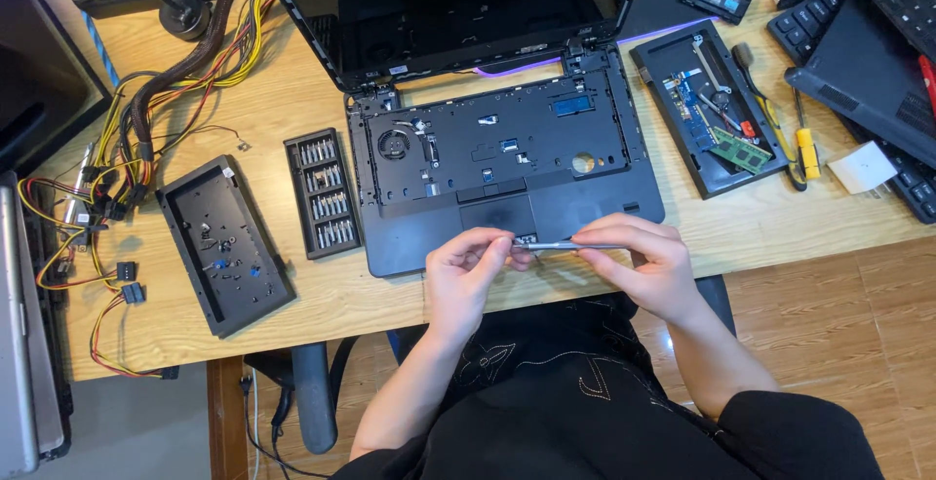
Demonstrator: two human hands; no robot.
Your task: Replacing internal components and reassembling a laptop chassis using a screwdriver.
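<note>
A slim grey screwdriver [568, 244] lies level between my two hands, just over the front edge of an opened black laptop [507, 149]. My right hand [639, 266] grips the handle end. My left hand [466, 270] pinches the tip end with its fingertips. The laptop's keyboard is off, so the inner frame, a fan and the touchpad show; its lid stands open at the back.
A black bit set [323, 193] lies left of the laptop, beside a black tray of screws [225, 243]. A bundle of coloured power cables [117, 149] fills the far left. Right: a tray with a memory module [709, 108], a yellow-handled tool [805, 144], keyboards [868, 41].
</note>
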